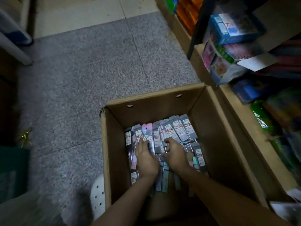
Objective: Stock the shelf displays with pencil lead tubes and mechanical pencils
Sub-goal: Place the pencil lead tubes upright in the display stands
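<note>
head view is showing both hands reaching into the cardboard box (211, 128), left hand (146, 158) and right hand (175, 154) each curling around lead tube packs (175, 132), stocking seemingly just beginning, shelf (244, 111) still waiting.

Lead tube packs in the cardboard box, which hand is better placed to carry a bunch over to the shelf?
Probably the right hand. Its fingers are curled round lead tube packs in the cardboard box, and the shelf stands on that side. The left hand lies on packs farther from it.

Open-topped cardboard box (211, 121), high walls around packed lead tubes (184, 129)
</note>
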A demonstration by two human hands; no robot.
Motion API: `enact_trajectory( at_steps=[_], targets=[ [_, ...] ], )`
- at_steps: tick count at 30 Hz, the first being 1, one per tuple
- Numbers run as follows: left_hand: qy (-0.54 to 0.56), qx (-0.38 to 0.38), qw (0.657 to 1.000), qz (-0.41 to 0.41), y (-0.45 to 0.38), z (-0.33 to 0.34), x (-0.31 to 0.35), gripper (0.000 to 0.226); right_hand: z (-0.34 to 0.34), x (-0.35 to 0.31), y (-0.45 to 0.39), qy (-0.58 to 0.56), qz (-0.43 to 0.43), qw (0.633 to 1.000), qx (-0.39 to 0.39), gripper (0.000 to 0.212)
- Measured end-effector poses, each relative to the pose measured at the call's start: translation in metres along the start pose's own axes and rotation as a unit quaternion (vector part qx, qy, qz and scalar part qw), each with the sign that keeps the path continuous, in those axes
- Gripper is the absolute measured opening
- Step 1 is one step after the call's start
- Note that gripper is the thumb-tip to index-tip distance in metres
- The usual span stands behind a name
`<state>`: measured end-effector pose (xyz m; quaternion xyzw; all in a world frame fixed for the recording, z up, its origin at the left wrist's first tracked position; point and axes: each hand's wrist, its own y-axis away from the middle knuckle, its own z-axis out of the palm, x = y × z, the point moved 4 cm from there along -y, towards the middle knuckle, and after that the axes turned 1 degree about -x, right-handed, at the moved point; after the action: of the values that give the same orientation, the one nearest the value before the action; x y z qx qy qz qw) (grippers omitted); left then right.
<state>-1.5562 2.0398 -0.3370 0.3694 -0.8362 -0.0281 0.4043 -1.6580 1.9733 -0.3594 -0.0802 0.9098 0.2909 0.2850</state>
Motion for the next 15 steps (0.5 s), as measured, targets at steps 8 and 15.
enact_trajectory(
  at_steps=[8, 15],
  targets=[
    [0.204, 0.037, 0.974, -0.085, 0.017, 0.004, -0.006, 0.030, -0.050, 0.027, 0.018, -0.092, 0.054, 0.994, 0.002, 0.037],
    [0.365, -0.069, 0.923, -0.100, 0.042, 0.018, -0.001, 0.009, -0.039, 0.010, 0.048, -0.210, 0.035, 0.969, -0.126, 0.029]
  ],
)
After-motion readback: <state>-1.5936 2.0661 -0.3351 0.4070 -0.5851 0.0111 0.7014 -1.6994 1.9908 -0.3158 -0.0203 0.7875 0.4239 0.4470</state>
